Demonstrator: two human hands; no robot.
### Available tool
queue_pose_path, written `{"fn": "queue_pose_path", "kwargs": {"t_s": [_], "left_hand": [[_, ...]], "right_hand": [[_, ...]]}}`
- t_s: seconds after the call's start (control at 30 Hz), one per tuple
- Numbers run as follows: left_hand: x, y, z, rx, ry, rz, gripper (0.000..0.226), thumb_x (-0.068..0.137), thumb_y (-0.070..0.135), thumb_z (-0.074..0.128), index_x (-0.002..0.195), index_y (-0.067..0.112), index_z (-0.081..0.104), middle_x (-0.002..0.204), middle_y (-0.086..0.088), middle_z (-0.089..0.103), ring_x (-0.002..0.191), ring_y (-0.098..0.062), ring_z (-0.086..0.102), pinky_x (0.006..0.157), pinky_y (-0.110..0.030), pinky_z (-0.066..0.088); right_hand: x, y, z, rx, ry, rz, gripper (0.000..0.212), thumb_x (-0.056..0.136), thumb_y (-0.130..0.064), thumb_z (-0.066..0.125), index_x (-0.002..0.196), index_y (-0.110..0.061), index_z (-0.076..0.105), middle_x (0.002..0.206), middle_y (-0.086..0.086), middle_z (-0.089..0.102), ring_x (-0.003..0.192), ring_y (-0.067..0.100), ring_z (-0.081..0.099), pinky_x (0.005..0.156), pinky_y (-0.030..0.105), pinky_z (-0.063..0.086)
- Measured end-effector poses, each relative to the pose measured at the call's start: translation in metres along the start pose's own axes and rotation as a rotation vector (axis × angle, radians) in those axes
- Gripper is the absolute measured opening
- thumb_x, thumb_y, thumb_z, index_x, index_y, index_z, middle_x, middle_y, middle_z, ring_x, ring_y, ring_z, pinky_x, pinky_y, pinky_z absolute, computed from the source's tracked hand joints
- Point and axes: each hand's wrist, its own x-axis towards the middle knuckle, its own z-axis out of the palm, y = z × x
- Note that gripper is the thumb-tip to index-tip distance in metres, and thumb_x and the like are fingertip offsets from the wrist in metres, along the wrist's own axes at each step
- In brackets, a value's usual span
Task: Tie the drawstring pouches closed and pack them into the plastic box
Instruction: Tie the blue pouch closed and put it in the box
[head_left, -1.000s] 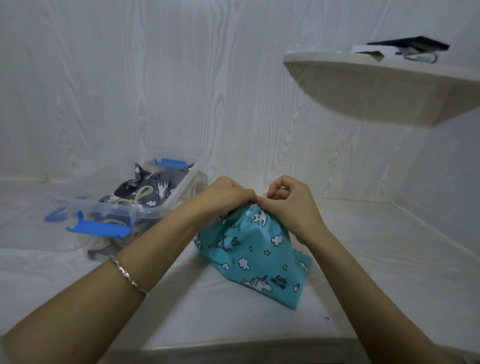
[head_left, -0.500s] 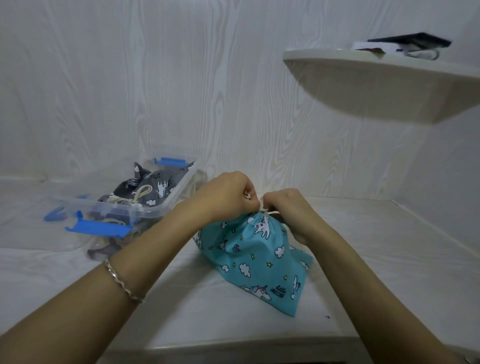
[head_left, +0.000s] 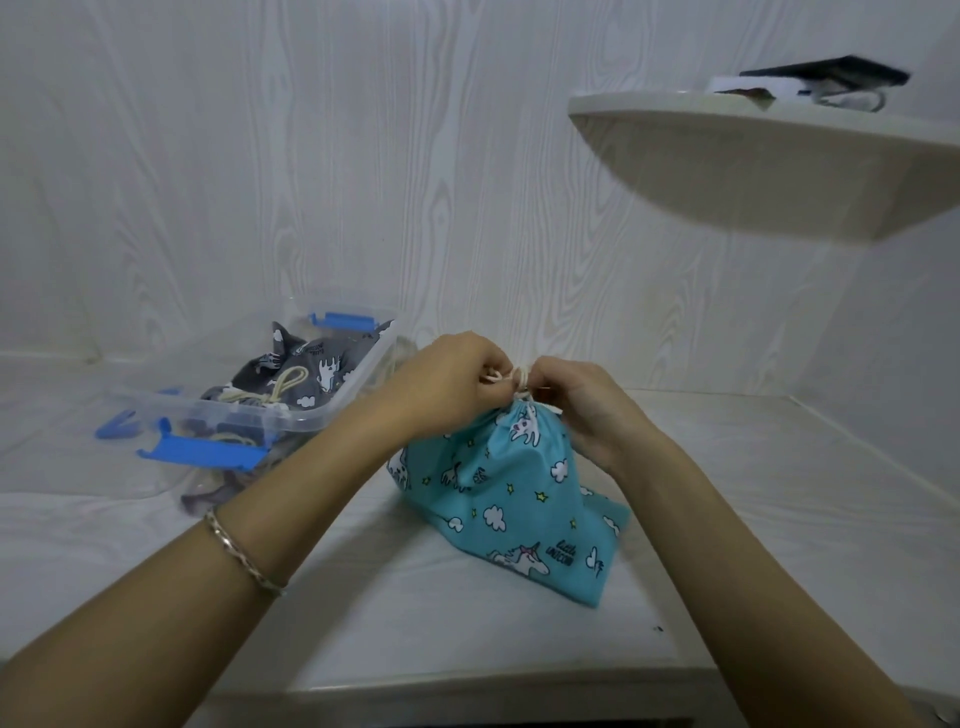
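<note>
A turquoise unicorn-print drawstring pouch (head_left: 511, 493) stands on the white surface in the middle, its mouth gathered at the top. My left hand (head_left: 447, 382) and my right hand (head_left: 582, 402) meet above that mouth, and each pinches the cream drawstring (head_left: 511, 378), which loops between the fingers. To the left sits the clear plastic box (head_left: 332, 410) with blue latches. A grey printed pouch (head_left: 298, 376) with a cream cord lies inside it.
A curved white shelf (head_left: 753, 140) juts from the wall at upper right and carries a dark flat object and white items. The box's clear lid with a blue clip (head_left: 117, 428) lies left of the box. The surface's front edge runs near the bottom.
Both hands have risen slightly and the cord loops now show between them. The pouch mouth is cinched tighter and the pouch stands more upright.
</note>
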Motion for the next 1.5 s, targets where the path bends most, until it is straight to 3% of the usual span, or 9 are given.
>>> {"fn": "queue_pose_path", "kwargs": {"t_s": [0.1,0.2,0.33,0.47,0.83,1.0,1.3,1.4,1.5], "left_hand": [[-0.001,-0.007,0.002,-0.167,-0.006,-0.041,0.021,0.091,0.034,0.061,0.078,0.021,0.072,0.049,0.014,0.053,0.042,0.003,0.046,0.045,-0.012,0.03],[0.0,-0.01,0.005,-0.22,0.002,-0.079,0.02,0.09,0.032,0.063,0.08,0.019,0.074,0.05,0.014,0.056,0.044,0.007,0.048,0.044,-0.008,0.031],[0.002,-0.012,0.005,-0.255,-0.004,-0.119,0.02,0.087,0.036,0.066,0.082,0.019,0.076,0.072,0.011,0.069,0.067,-0.001,0.062,0.058,-0.018,0.045],[0.0,-0.013,-0.003,-0.275,-0.083,-0.097,0.015,0.084,0.034,0.071,0.084,0.02,0.078,0.081,0.01,0.073,0.08,-0.003,0.066,0.076,-0.022,0.053],[-0.003,-0.01,-0.004,-0.208,-0.003,-0.029,0.01,0.092,0.028,0.062,0.083,0.025,0.066,0.08,0.013,0.065,0.074,0.0,0.057,0.07,-0.021,0.044],[-0.007,-0.01,0.001,-0.087,-0.031,-0.014,0.01,0.09,0.031,0.063,0.089,0.024,0.07,0.085,0.018,0.064,0.084,0.001,0.059,0.083,-0.031,0.053],[-0.011,-0.004,-0.004,0.475,0.13,0.036,0.016,0.089,0.04,0.056,0.095,0.034,0.069,0.087,0.012,0.05,0.092,-0.012,0.049,0.094,-0.034,0.032],[-0.013,-0.002,0.0,0.267,0.147,-0.063,0.016,0.09,0.034,0.056,0.095,0.029,0.071,0.082,0.011,0.067,0.082,-0.011,0.061,0.094,-0.034,0.043],[-0.015,-0.006,0.006,-0.007,0.158,-0.146,0.01,0.087,0.023,0.064,0.09,0.024,0.073,0.082,0.01,0.07,0.078,-0.006,0.065,0.078,-0.028,0.055]], "right_hand": [[-0.007,0.006,0.0,-0.282,0.167,-0.254,0.023,0.078,-0.013,0.076,0.097,-0.014,0.064,0.086,0.0,0.066,0.071,0.01,0.06,0.065,0.024,0.05],[-0.007,0.013,0.001,-0.452,0.258,-0.505,0.021,0.076,-0.02,0.078,0.09,-0.022,0.063,0.083,-0.007,0.063,0.064,0.006,0.049,0.062,0.023,0.045],[-0.01,0.018,-0.002,-0.479,0.178,-0.476,0.007,0.081,-0.029,0.071,0.08,-0.025,0.076,0.083,-0.009,0.071,0.081,0.017,0.065,0.075,0.035,0.055],[-0.01,0.013,-0.01,-0.569,0.194,-0.503,0.009,0.086,-0.026,0.07,0.079,-0.023,0.076,0.079,-0.008,0.071,0.076,0.01,0.063,0.072,0.025,0.05],[-0.003,0.014,-0.026,-0.257,-0.11,0.199,0.055,0.093,-0.055,0.051,0.084,-0.005,0.072,0.089,0.013,0.069,0.077,0.026,0.062,0.084,0.036,0.049],[-0.002,0.014,-0.011,0.067,-0.213,0.236,0.047,0.086,-0.018,0.067,0.125,0.007,0.059,0.127,0.024,0.062,0.114,0.034,0.06,0.108,0.044,0.043],[-0.001,0.01,-0.005,-0.125,-0.08,0.168,0.037,0.072,-0.014,0.078,0.103,0.005,0.069,0.091,0.018,0.062,0.081,0.027,0.051,0.061,0.028,0.041],[-0.001,0.005,-0.002,-0.273,-0.086,0.163,0.008,0.077,-0.011,0.07,0.076,-0.006,0.064,0.069,0.009,0.055,0.062,0.017,0.047,0.053,0.024,0.037],[-0.001,0.001,-0.002,-0.394,-0.124,0.18,0.025,0.081,-0.007,0.064,0.057,-0.012,0.057,0.054,0.001,0.048,0.052,0.011,0.043,0.054,0.023,0.04]]}}
